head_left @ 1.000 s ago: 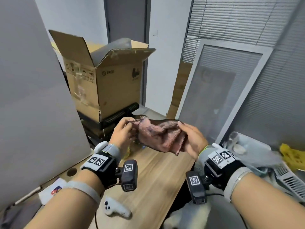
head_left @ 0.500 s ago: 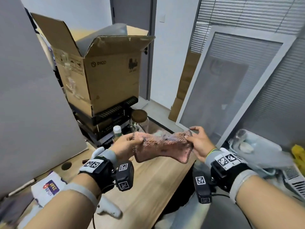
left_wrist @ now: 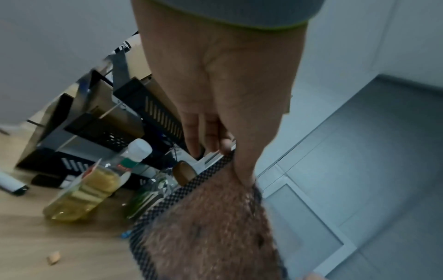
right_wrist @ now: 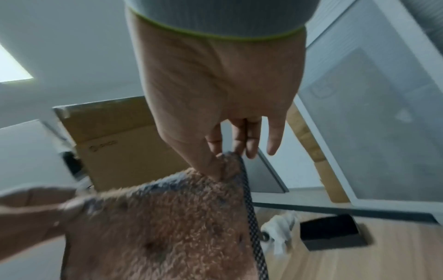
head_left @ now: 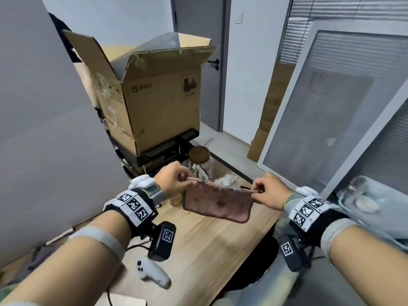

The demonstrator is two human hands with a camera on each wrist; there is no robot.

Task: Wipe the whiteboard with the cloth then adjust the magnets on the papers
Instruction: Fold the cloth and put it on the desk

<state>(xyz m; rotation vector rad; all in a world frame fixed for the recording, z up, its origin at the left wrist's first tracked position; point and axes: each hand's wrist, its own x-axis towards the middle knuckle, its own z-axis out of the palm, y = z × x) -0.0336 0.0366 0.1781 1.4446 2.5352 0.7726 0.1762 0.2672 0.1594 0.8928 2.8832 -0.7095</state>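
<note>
- pinkish-brown fuzzy cloth [head_left: 217,204] with dark checked trim, stretched in air above light wooden desk [head_left: 198,250]
- left hand [head_left: 174,178] pinches its left top corner
- right hand [head_left: 268,191] pinches right top corner
- open cardboard box [head_left: 154,102] behind

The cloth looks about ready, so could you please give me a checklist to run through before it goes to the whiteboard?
1. Left hand pinches a top corner of the cloth: ok.
2. Right hand pinches the other top corner: ok.
3. Cloth spread flat between the hands, hanging free above the desk: ok.
4. Cloth clean enough to wipe: not ok, dark spots show on its face.
5. Whiteboard within reach on the left: cannot tell.
6. Papers and magnets in place: cannot tell, none are in view.
</note>
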